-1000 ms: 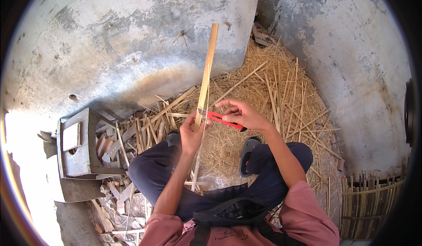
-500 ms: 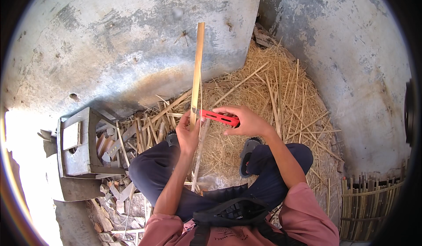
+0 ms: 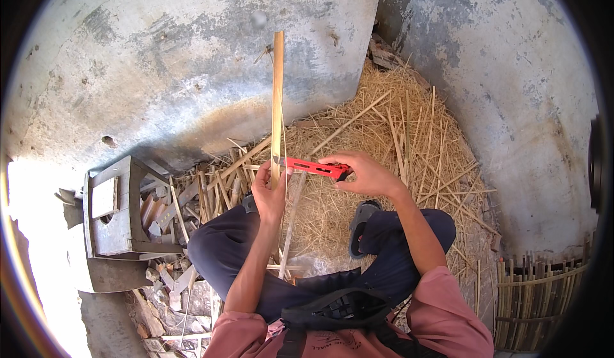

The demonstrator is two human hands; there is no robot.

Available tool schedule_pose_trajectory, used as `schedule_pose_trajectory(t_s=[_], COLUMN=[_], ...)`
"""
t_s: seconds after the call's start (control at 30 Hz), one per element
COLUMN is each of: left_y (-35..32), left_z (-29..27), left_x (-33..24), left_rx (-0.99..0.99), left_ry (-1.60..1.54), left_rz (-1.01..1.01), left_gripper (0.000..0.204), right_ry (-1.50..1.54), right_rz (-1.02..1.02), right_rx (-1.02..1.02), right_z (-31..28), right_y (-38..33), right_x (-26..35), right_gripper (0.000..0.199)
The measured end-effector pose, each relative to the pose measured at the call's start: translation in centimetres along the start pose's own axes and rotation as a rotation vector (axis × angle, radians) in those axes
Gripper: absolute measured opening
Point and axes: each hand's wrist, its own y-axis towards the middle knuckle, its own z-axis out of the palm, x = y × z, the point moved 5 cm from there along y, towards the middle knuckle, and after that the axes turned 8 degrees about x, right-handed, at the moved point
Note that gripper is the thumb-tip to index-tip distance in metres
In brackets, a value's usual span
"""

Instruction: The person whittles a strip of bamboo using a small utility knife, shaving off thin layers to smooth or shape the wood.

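Note:
A long, flat bamboo strip (image 3: 277, 96) stands nearly upright in front of me, its lower end gripped by the fingers of my left hand (image 3: 270, 195). My right hand (image 3: 366, 176) is closed round the black end of a red utility knife (image 3: 313, 167). The knife lies almost level, its blade against the strip just above my left fingers. A thin sliver runs along the strip's right edge, partly split away. Part of the strip's lower end is hidden by my left hand.
Straw-like shavings (image 3: 326, 224) and loose sticks (image 3: 435, 140) cover the floor ahead and right. A wooden stool (image 3: 121, 214) lies among scraps on the left. A woven bamboo basket (image 3: 540, 303) is at lower right. Worn walls (image 3: 192, 45) rise behind.
The top of the bamboo strip has swung left, so it stands straighter. Both hands and the knife have shifted slightly left, the blade staying at the strip.

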Motion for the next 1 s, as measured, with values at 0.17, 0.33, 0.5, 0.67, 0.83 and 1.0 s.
schedule_pose_trajectory(t_s=[0.17,0.33,0.5,0.67,0.83,1.0], left_y=[0.1,-0.1,-0.1,-0.2,-1.0,-1.6], left_z=[0.0,-0.1,0.1,-0.1,1.1,2.5], left_x=[-0.1,-0.5,-0.6,-0.6,-1.6,-1.7], left_rx=[0.002,-0.007,-0.008,-0.017,0.098,0.183], left_ry=[0.03,0.061,0.056,0.091,0.162,0.22], left_rz=[0.01,0.015,0.013,0.048,0.039,0.138], left_gripper=[0.05,0.049,0.046,0.043,0.045,0.044], right_ry=[-0.04,0.024,0.008,0.012,-0.049,-0.117], right_rz=[-0.029,0.061,-0.004,-0.001,0.119,0.045], right_rx=[-0.022,0.034,0.019,0.038,0.007,-0.176], right_z=[0.2,0.3,0.6,0.7,1.8,3.6], right_y=[0.0,0.1,-0.1,0.0,0.5,1.2], right_x=[-0.4,-0.5,-1.0,-0.5,0.8,1.2], right_gripper=[0.059,0.06,0.063,0.062,0.052,0.036])
